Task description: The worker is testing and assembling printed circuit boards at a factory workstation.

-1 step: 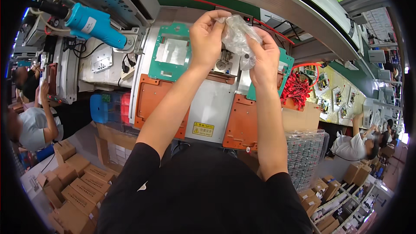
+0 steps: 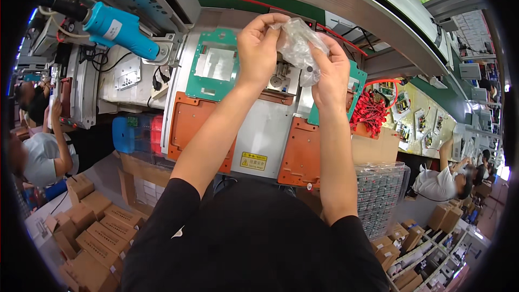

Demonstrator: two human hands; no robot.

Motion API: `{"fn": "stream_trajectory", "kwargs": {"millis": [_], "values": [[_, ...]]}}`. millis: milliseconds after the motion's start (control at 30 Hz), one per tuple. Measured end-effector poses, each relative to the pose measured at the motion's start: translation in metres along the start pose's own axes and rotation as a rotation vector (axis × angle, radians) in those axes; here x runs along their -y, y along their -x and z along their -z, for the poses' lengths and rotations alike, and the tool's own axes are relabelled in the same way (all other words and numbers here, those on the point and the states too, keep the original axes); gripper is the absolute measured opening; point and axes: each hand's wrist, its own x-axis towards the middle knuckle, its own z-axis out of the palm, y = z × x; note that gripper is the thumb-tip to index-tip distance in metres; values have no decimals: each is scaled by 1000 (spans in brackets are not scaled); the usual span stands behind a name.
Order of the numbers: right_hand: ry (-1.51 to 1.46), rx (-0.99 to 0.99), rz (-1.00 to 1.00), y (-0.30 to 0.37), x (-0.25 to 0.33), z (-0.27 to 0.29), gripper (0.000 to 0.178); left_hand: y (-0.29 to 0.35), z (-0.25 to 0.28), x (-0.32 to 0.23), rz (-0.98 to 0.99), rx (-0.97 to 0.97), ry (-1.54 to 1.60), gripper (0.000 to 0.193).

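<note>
Evidently both hands have hold of the crumpled clear plastic bag, raised over the metal fixture toward the far edge of the bench. The left hand, nearly closed, pinches its upper-left edge between thumb and fingertips; the right hand, half curled, grips its right side, thumb laid across the film. The bag lies between them, right of the left hand, its long axis slanting from upper left to lower right, so its lower end hangs nearer the right hand. Glare and creases make it hard to tell whether anything is inside.
</note>
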Motion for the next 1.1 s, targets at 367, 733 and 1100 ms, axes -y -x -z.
{"fn": "stream_trajectory", "kwargs": {"millis": [367, 733, 1100], "values": [[-167, 80, 8, 3, 13, 6, 26, 1, -4, -30, -80, 39, 79, 21], [-374, 318, -213, 84, -3, -24, 51, 37, 12, -7, -483, 122, -487, 35], [194, 447, -343, 140, -37, 20, 35, 104, 241, -55, 326, -652, 215, 45]]}}
